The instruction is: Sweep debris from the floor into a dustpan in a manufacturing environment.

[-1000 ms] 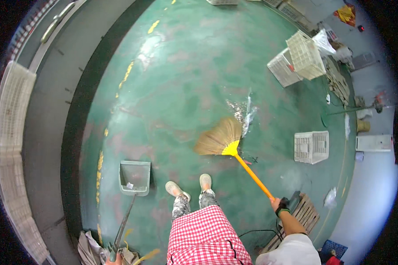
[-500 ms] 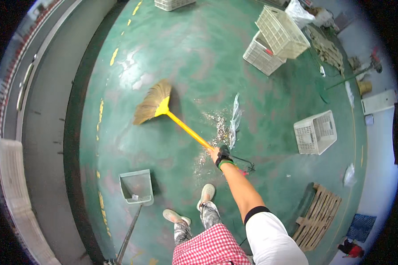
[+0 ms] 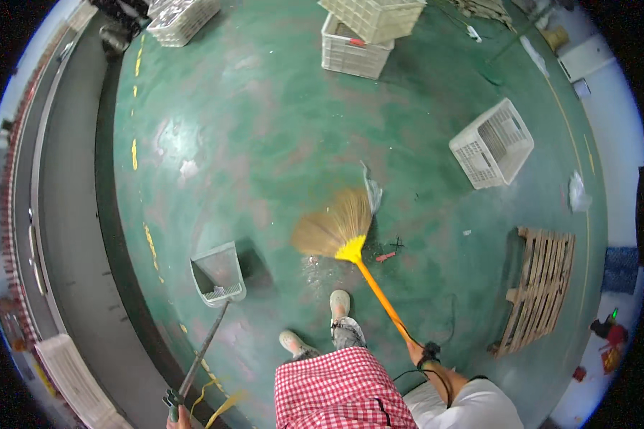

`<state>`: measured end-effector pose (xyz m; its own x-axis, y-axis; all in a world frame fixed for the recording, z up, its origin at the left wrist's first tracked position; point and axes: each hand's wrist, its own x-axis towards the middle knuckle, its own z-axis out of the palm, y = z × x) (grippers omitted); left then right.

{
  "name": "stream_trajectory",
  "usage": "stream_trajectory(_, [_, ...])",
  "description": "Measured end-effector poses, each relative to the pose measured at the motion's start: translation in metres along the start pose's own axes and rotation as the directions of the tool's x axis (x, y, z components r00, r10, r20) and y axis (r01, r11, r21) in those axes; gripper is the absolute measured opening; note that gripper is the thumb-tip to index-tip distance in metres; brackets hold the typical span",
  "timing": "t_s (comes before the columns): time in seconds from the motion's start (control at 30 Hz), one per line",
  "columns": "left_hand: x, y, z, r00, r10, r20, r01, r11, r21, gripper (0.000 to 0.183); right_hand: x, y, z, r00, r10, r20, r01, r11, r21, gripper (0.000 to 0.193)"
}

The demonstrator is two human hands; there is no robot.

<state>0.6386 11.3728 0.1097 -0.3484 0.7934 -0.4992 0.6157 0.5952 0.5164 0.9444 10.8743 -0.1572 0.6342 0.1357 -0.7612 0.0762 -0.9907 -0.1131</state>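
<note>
My right hand (image 3: pixel 416 353) is closed around the orange-yellow handle of a broom (image 3: pixel 383 293). The broom's wide straw head spreads over the floor just ahead of my shoes, slightly blurred. A little pale debris (image 3: pixel 313 275) lies at its near edge, and a crumpled plastic strip (image 3: pixel 372 191) touches its far right side. At the lower left edge my left hand (image 3: pixel 180 416), partly cut off, is closed on the long handle of a dustpan (image 3: pixel 220 270). The grey-green pan rests on the floor left of my feet, with a small pale scrap inside.
A white crate (image 3: pixel 490 146) lies tipped at the right, with a wooden pallet (image 3: pixel 540 293) nearer. Stacked crates (image 3: pixel 358 50) stand at the far side, another crate (image 3: pixel 182 25) at far left. A red scrap (image 3: pixel 386 256) lies right of the broom. A grey wall (image 3: pixel 71 236) runs along the left.
The broom has swung from the far left toward me and right, over the debris patch. My right arm has drawn back. My left hand has come into view on the dustpan's handle.
</note>
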Motion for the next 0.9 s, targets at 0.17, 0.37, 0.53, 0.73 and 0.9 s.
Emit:
stream_trajectory(0.17, [0.048,0.017,0.043,0.993,0.111,0.035,-0.112,0.993,0.027,0.031,-0.073,-0.059,-0.033,0.983,-0.045,-0.181,0.081,0.977,0.198,0.041])
stream_trajectory(0.37, [0.137,0.142,0.056,0.947,0.269,0.176,-0.283,0.957,0.059,0.031,0.033,-0.235,-0.08,0.994,0.106,-0.012,-0.103,0.981,0.163,0.046])
stream_trajectory(0.53, [0.194,0.202,0.121,0.901,0.281,0.33,-0.332,0.937,0.11,0.028,0.288,-0.375,-0.077,0.945,-0.11,-0.309,0.159,0.977,0.139,0.048])
stream_trajectory(0.73, [0.249,0.268,0.146,0.865,0.294,0.406,-0.415,0.874,0.252,0.023,0.359,-0.356,-0.038,0.958,0.115,-0.263,0.026,0.878,0.478,0.052])
stream_trajectory(0.9, [0.28,0.291,0.137,0.921,0.206,0.329,-0.271,0.948,0.166,0.024,0.129,-0.323,-0.011,0.905,0.413,0.106,-0.422,0.835,0.353,0.049])
